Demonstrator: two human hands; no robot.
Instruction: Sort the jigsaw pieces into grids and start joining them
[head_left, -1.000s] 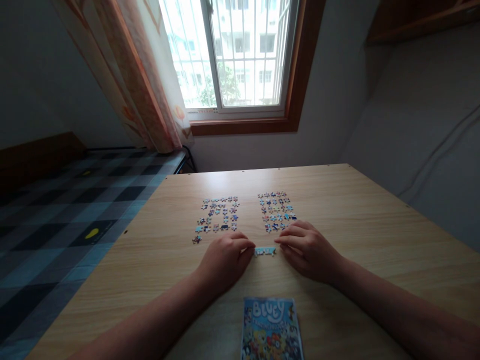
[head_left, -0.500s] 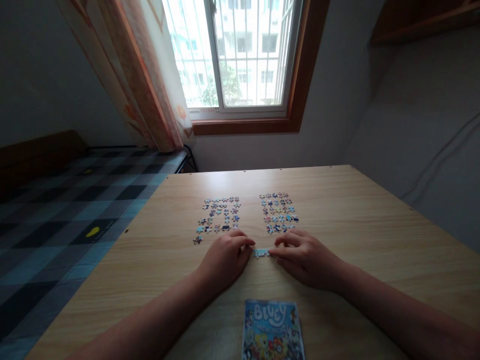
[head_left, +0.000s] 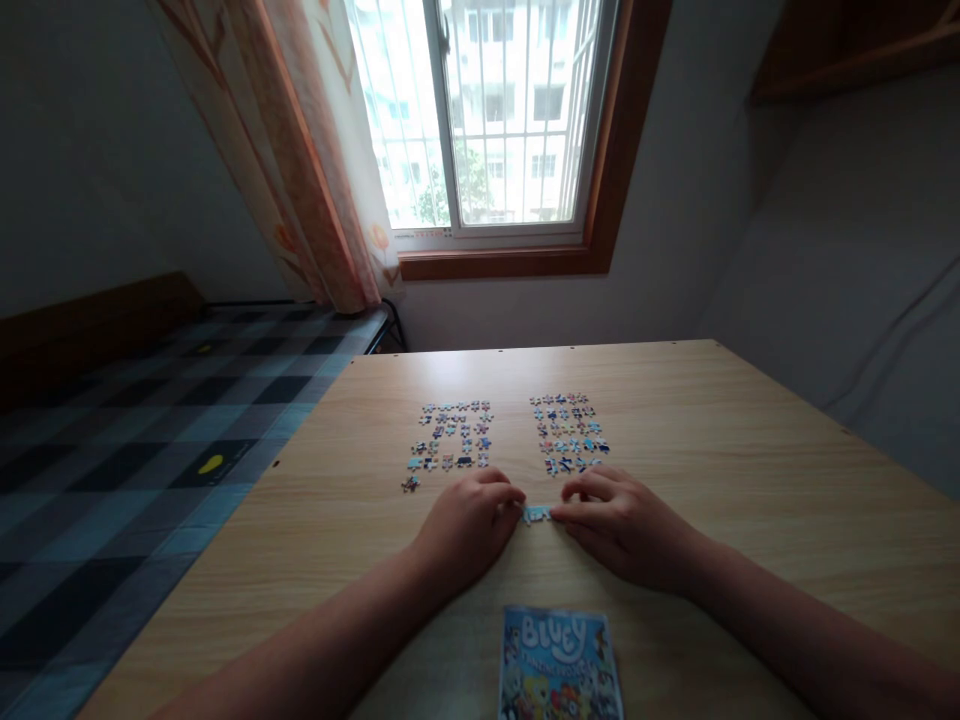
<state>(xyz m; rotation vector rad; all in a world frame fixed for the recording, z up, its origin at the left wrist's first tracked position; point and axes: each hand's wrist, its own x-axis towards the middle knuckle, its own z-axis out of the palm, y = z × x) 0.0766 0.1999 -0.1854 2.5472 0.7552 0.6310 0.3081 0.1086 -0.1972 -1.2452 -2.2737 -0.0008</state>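
Note:
A short strip of light blue joined puzzle pieces [head_left: 538, 514] lies flat on the wooden table between my two hands. My left hand [head_left: 472, 518] has its fingers bent together, with the fingertips at the strip's left end. From the other side, my right hand [head_left: 626, 520] touches the strip's right end with thumb and fingertips drawn in. Loose pieces in rows form a left group [head_left: 451, 432] and a right group [head_left: 571, 430] beyond my hands. One piece or small cluster [head_left: 411, 484] lies just in front of the left group.
A "BLUEY" picture sheet or packet [head_left: 559, 662] lies on the table [head_left: 375, 640] near its front edge. To the left is a bed with a checked cover [head_left: 277, 390]. Behind the table are a window [head_left: 510, 120] and a curtain [head_left: 300, 150].
The whole view has shifted slightly, so the table and hands appear a little further right and lower. Both hands remain at the ends of the strip.

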